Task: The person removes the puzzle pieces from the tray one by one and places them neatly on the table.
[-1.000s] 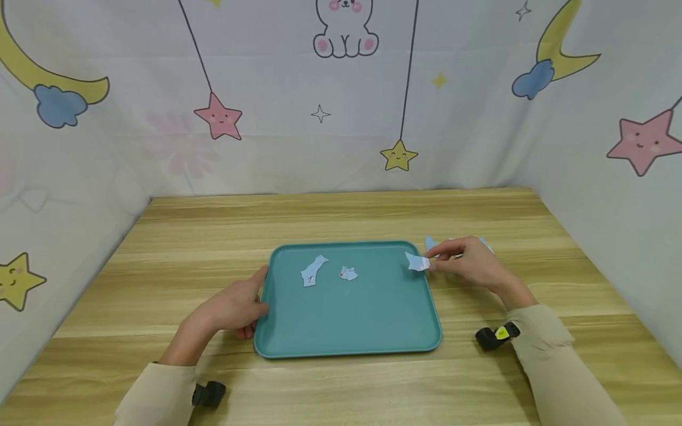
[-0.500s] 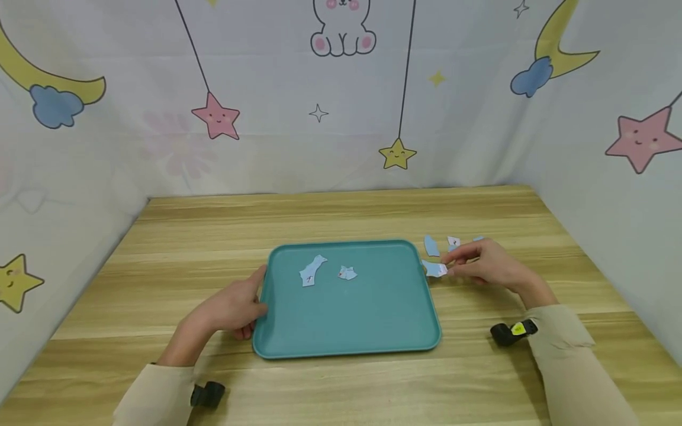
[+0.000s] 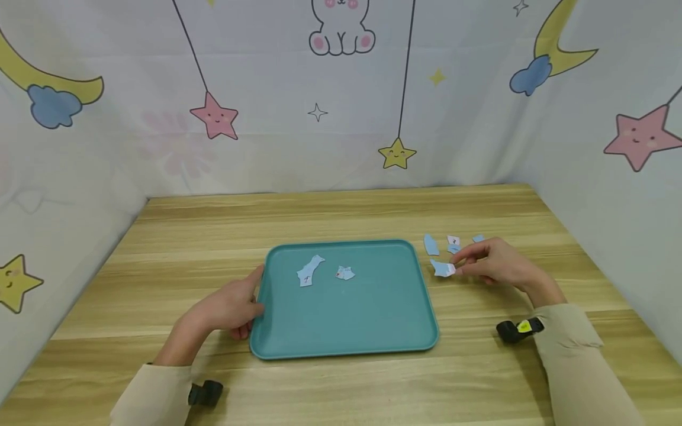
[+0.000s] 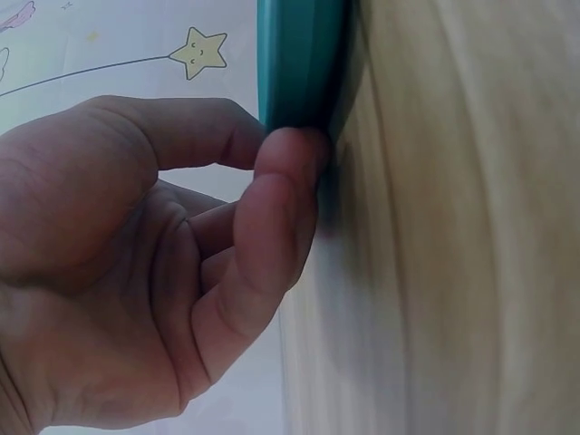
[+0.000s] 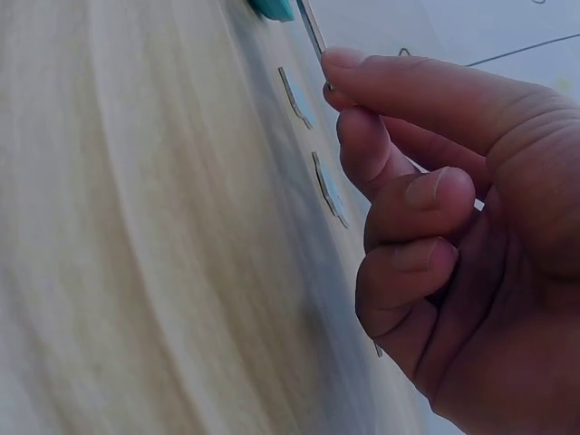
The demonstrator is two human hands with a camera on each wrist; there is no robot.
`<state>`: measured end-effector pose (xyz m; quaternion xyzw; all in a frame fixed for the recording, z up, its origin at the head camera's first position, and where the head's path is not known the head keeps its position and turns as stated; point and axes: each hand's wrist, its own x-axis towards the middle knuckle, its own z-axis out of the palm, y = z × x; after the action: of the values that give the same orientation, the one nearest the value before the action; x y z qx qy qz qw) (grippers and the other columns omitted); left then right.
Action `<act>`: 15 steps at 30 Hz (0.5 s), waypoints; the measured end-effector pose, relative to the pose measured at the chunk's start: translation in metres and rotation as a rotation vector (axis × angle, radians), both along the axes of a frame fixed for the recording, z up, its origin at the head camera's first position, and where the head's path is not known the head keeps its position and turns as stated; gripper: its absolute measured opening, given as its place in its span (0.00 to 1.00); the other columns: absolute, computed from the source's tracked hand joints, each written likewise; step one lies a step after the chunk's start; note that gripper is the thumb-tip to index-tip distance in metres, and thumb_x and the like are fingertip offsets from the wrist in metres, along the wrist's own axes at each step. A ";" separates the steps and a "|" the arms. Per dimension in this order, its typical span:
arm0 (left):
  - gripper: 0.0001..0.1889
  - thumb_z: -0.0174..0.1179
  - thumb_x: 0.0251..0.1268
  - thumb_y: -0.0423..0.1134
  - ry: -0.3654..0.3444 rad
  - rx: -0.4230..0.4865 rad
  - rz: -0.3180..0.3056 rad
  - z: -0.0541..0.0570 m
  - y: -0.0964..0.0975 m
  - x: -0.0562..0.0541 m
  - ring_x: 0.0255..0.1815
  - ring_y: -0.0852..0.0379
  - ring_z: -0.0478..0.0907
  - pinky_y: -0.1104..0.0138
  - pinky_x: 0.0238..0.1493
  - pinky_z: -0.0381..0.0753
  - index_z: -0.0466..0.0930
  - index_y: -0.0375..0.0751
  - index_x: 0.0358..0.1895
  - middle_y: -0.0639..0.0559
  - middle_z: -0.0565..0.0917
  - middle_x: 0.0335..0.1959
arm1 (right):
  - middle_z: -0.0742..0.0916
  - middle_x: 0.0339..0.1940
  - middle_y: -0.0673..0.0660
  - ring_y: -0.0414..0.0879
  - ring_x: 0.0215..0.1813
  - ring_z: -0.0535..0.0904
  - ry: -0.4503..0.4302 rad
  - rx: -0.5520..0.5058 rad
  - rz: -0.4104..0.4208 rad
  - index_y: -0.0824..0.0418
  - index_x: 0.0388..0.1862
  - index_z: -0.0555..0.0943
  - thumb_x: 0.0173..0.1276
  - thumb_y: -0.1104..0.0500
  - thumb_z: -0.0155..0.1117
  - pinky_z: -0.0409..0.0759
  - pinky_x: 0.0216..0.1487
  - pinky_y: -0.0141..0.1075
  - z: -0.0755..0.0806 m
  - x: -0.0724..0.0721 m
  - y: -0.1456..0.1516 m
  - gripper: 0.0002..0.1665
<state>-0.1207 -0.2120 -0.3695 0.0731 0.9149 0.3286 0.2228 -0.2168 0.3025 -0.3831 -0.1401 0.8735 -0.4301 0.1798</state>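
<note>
A teal tray (image 3: 346, 319) lies on the wooden table, with two light blue groups of puzzle pieces on it: a long one (image 3: 309, 272) at left and a small one (image 3: 345, 273) near the middle. At the tray's left edge, my left hand (image 3: 229, 305) grips the rim between thumb and fingers. My right hand (image 3: 498, 264) pinches a light blue and white puzzle piece (image 3: 442, 268) between thumb and fingertips, just beyond the tray's right edge and close over the table. In the right wrist view this held piece (image 5: 312, 27) shows edge-on at the fingertips.
Behind the right hand lie more loose puzzle pieces: a blue one (image 3: 431, 244), a white and blue pair (image 3: 453, 244) and another blue one (image 3: 478, 238). A printed cloth (image 3: 277, 154) stands along the table's back and sides.
My right hand has moved right with the pinched puzzle piece, from over the tray's right rim to above the table, uncovering loose pieces behind it. My left hand keeps its grip on the tray.
</note>
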 end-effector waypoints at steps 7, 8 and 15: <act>0.47 0.53 0.70 0.27 -0.001 0.008 -0.011 0.001 0.000 0.001 0.12 0.55 0.78 0.61 0.18 0.83 0.32 0.27 0.85 0.46 0.79 0.16 | 0.76 0.17 0.49 0.38 0.15 0.65 -0.005 0.030 0.012 0.64 0.54 0.89 0.67 0.56 0.76 0.67 0.18 0.32 -0.003 -0.002 -0.002 0.19; 0.47 0.53 0.70 0.27 -0.002 0.007 -0.011 0.001 0.000 0.001 0.12 0.55 0.78 0.61 0.18 0.83 0.32 0.27 0.85 0.46 0.79 0.16 | 0.75 0.16 0.49 0.38 0.15 0.65 -0.001 0.033 0.011 0.65 0.54 0.89 0.67 0.56 0.77 0.67 0.18 0.32 -0.003 -0.002 -0.002 0.19; 0.47 0.53 0.70 0.28 -0.007 0.003 -0.008 0.003 0.000 0.001 0.12 0.55 0.78 0.61 0.18 0.83 0.32 0.26 0.85 0.46 0.79 0.16 | 0.80 0.19 0.50 0.37 0.14 0.65 0.024 0.043 0.017 0.65 0.53 0.89 0.66 0.57 0.78 0.67 0.18 0.31 -0.006 -0.004 -0.006 0.19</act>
<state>-0.1197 -0.2119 -0.3670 0.0757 0.9134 0.3292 0.2273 -0.2205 0.2961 -0.3894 -0.1487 0.8834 -0.4080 0.1761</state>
